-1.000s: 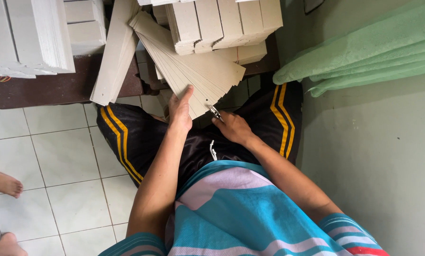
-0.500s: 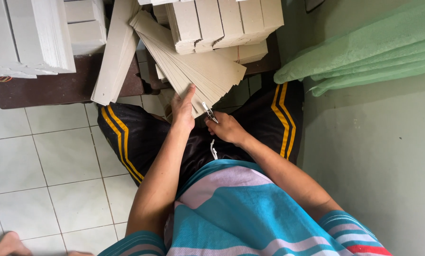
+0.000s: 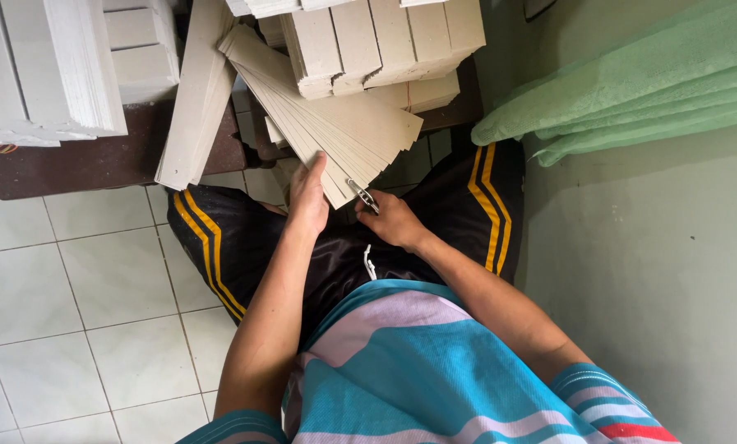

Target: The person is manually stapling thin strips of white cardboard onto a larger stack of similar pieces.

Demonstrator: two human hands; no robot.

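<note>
My left hand (image 3: 309, 197) rests flat on the near end of a fanned stack of long grey cardboard strips (image 3: 335, 123) that slopes down toward my lap. My right hand (image 3: 393, 222) sits just right of it, fingers closed on a small metal tool (image 3: 363, 196) whose tip touches the lower corner of the strips. Both hands are above my knees, which are in black shorts with yellow stripes.
More bundles of cardboard strips (image 3: 385, 41) pile up ahead. White stacked sheets (image 3: 48, 74) sit on a dark low table (image 3: 97, 160) at the left. A leaning board (image 3: 194, 107) stands between them. A green folded cloth (image 3: 631, 90) lies at the right, beside a grey wall.
Another person's bare foot at the left edge has gone out of view. My hands have shifted only slightly on the strips.
</note>
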